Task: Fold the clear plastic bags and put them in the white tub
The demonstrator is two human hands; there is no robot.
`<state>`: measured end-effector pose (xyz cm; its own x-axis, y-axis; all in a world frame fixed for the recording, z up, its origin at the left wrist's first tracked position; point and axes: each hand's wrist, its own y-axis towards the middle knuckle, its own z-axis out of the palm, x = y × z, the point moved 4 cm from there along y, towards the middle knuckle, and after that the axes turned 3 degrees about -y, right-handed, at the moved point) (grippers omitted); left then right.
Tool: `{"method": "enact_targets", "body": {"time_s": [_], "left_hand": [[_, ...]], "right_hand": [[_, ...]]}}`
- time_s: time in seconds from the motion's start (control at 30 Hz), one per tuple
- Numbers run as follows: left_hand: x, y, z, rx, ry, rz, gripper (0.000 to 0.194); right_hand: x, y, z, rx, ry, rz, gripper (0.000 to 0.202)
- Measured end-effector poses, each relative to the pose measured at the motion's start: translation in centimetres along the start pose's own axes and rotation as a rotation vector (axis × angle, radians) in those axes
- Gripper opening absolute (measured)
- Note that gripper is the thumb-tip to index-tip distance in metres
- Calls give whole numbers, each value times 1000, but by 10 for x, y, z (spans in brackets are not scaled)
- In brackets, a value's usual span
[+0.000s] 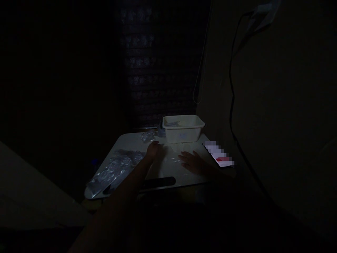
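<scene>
As the right hand (193,164) splays over the flat white bench (181,176), the left hand (153,150), grip unclear, is beside crumpled clear plastic (118,167)

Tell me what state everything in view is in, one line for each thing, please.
White basin: upright, open-topped, something inside at its left.
Large plastic sheeting: crumpled, spread across the table's left side.
Small plastic bag: crumpled.
Phone: lying flat, screen lit.
Black cable: hanging down the wall.
Right hand: palm down, fingers spread.
Left hand: too dark to tell its grip.
</scene>
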<state>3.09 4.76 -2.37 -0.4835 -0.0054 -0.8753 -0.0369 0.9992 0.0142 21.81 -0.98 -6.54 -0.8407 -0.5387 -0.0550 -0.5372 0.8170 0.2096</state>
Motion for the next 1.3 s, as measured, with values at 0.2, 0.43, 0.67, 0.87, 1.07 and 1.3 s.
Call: {"method": "enact_targets", "body": {"time_s": [0.2, 0.43, 0.67, 0.87, 1.07, 1.3], "left_hand": [[4, -21, -17, 158, 713, 67, 24], [6, -25, -11, 155, 859, 60, 38], [9, -11, -6, 155, 739, 131, 17], [12, -9, -9, 95, 349, -54, 23], [6, -13, 12, 165, -46, -187, 30], [-6, -23, 37, 262, -409, -259, 25]], "right_hand": [[4, 8, -10, -36, -38, 28, 43], [20, 12, -2, -3, -59, -36, 44], [34, 14, -13, 0, 12, -97, 45], [55, 14, -11, 54, 71, -167, 43], [37, 22, -10, -27, 157, 4, 40], [14, 24, -16, -93, 182, 197, 35]]}}
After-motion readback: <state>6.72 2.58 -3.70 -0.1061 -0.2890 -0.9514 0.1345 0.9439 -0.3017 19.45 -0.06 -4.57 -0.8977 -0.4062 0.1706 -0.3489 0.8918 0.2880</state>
